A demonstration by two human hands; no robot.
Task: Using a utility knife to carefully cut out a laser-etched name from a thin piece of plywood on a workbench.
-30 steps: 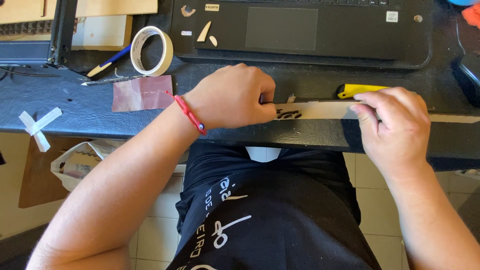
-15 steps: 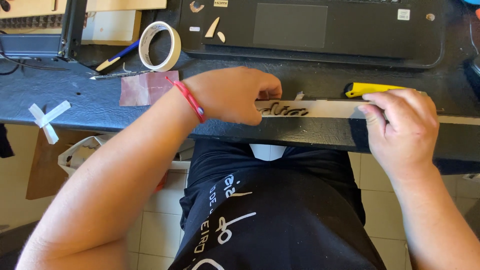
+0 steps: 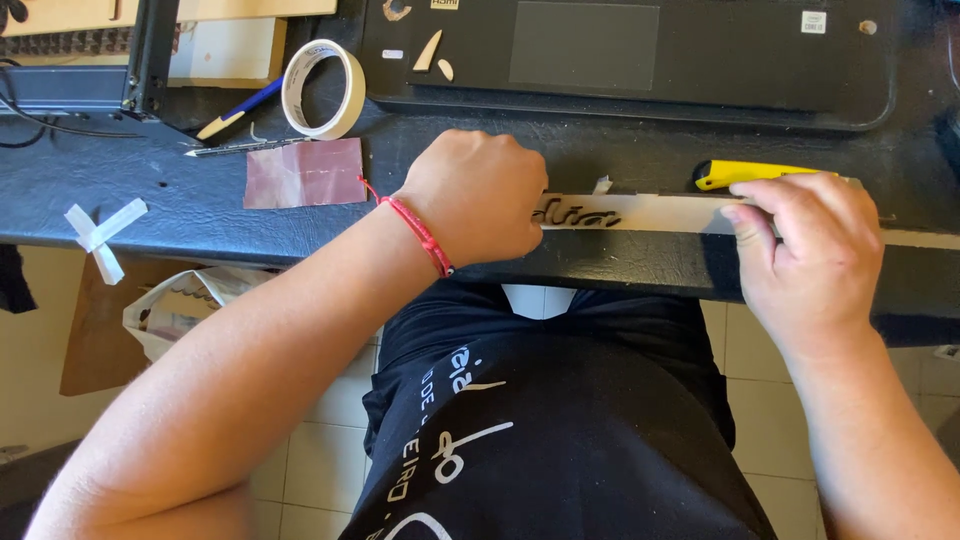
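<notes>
Your left hand fisted on pale thin wood strip w/ dark cut lettering, your right hand pinching its other end, yellow utility knife just behind right fingers, maroon sandpaper sheet left of fist

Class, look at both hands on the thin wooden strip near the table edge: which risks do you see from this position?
1. The wooden strip is thin and has letters cut through it; pressure from the left hand and right hand might snap it.
2. It lies close to the table edge, so it may slip off.
3. The yellow utility knife sits just behind the right hand's fingers; whether its blade is out cannot be seen.
</notes>
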